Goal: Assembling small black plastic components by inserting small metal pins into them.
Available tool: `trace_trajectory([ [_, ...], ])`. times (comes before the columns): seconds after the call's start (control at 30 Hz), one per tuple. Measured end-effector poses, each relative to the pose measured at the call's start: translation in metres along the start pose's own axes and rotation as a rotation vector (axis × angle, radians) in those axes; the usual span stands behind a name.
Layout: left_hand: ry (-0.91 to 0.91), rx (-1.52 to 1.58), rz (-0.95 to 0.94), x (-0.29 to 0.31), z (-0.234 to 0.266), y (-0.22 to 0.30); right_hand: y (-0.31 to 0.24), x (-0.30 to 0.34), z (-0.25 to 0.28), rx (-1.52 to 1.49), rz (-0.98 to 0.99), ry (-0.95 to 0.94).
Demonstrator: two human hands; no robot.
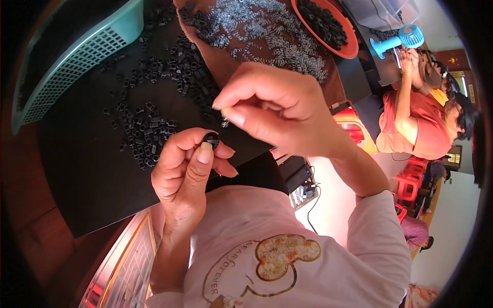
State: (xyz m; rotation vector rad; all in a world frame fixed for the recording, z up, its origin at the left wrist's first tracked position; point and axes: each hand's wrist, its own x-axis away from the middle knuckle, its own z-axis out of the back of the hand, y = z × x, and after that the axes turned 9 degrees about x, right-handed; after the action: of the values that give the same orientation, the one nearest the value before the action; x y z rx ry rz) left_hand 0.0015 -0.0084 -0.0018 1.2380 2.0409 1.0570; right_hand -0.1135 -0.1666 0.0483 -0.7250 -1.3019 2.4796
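Observation:
My left hand (pixel 182 172) is closed, with a small black plastic part (pixel 211 138) pinched between thumb and forefinger. Just above and to the right of it, my right hand (pixel 282 108) pinches a small shiny metal piece (pixel 225 123) that looks like a coil spring. The piece hangs below those fingertips, apart from the black part. Many loose black plastic parts (pixel 150 123) lie scattered on the dark table (pixel 92 174) left of my hands. Beyond my right hand, a heap of metal coil springs (pixel 257 31) spreads over a brown cloth (pixel 218 61).
A green perforated basket (pixel 77 66) stands tilted at the far left. An orange bowl (pixel 351 47) of black pieces sits at the far right, near a blue fan (pixel 411 37). A person in a red top (pixel 418 123) works at the right, beside red stools (pixel 408 185).

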Motion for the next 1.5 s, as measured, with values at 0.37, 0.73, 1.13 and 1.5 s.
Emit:
trace_trajectory([
  [0.37,-0.028,0.052,-0.057,0.001,0.001,-0.003,0.001,0.007,-0.023,0.042,0.11,0.029],
  [0.73,-0.047,0.057,-0.031,0.004,0.005,-0.001,0.001,0.019,-0.026,0.12,0.197,0.019],
  [1.13,-0.054,0.175,0.005,0.003,0.011,0.001,-0.002,0.014,-0.03,0.198,0.22,-0.013],
  [1.5,-0.023,0.196,0.029,0.001,0.006,0.005,-0.009,0.016,-0.038,0.124,0.188,0.08],
])
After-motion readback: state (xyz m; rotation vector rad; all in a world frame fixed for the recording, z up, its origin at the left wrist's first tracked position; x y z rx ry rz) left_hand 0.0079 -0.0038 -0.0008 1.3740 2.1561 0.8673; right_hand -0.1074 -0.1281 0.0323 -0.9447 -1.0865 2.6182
